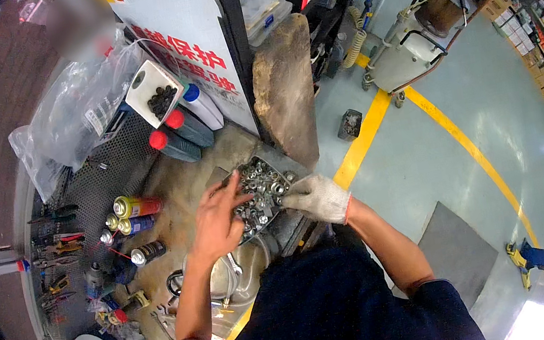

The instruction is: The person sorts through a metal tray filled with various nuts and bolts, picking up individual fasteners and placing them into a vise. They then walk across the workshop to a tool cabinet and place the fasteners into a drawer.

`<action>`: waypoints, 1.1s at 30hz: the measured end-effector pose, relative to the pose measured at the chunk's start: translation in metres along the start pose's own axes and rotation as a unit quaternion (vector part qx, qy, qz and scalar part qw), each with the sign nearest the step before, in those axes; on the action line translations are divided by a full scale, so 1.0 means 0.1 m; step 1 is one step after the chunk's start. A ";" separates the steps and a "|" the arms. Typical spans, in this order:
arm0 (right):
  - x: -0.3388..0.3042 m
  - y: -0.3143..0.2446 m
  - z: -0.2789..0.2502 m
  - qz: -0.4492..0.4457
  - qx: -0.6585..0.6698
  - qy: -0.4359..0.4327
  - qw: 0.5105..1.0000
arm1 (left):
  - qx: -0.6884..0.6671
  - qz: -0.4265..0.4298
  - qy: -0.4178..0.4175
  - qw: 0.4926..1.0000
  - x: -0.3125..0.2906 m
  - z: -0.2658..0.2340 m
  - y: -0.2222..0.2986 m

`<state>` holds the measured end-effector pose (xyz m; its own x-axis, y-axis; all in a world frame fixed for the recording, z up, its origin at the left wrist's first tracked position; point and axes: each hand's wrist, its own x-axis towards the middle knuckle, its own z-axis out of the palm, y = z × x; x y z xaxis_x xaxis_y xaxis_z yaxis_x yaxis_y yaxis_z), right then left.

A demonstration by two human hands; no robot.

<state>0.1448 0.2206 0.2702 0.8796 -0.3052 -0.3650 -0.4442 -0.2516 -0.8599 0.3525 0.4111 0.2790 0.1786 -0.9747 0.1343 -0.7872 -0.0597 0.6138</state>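
Observation:
A dark tray (pixel 282 162) full of loose metal nuts and other small hardware (pixel 261 184) lies on the workbench in front of me. My left hand (pixel 218 219) is bare and reaches over the tray's left side. Its fingers are spread, the index finger stretched out above the nuts, and nothing shows in its grasp. On the tray's right side is my right hand (pixel 319 199) in a pale knitted glove. Its fingers are bent together at the hardware near the tray's edge; what lies between the fingertips is hidden.
Spray cans (pixel 138 205) and red-capped bottles (pixel 173 146) stand on the bench to the left. A white box (pixel 153 93) holds small black parts. A wrench (pixel 235 264) and clear hose (pixel 263 245) lie close to me. Beyond the bench, a wheeled tank (pixel 403 59) stands on the floor.

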 end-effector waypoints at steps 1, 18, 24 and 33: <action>0.04 0.08 0.01 -0.032 -0.008 0.011 0.999 | -0.057 0.011 0.046 0.997 0.01 -0.06 0.13; 0.19 0.40 -0.03 -0.132 -0.054 0.032 0.989 | 0.084 0.062 0.055 0.993 0.01 0.01 0.24; 0.15 0.37 -0.05 -0.259 -0.137 0.066 0.954 | -0.001 0.067 0.075 0.995 -0.01 -0.03 0.27; 0.16 0.32 0.01 -0.160 -0.035 0.044 0.985 | 0.011 0.102 0.038 0.994 0.02 0.03 0.13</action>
<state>0.1444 0.2083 0.2368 0.9595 -0.2781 -0.0440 -0.1602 -0.4106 -0.8976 0.3413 0.4075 0.2851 0.0567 -0.9482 0.3127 -0.8241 0.1324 0.5508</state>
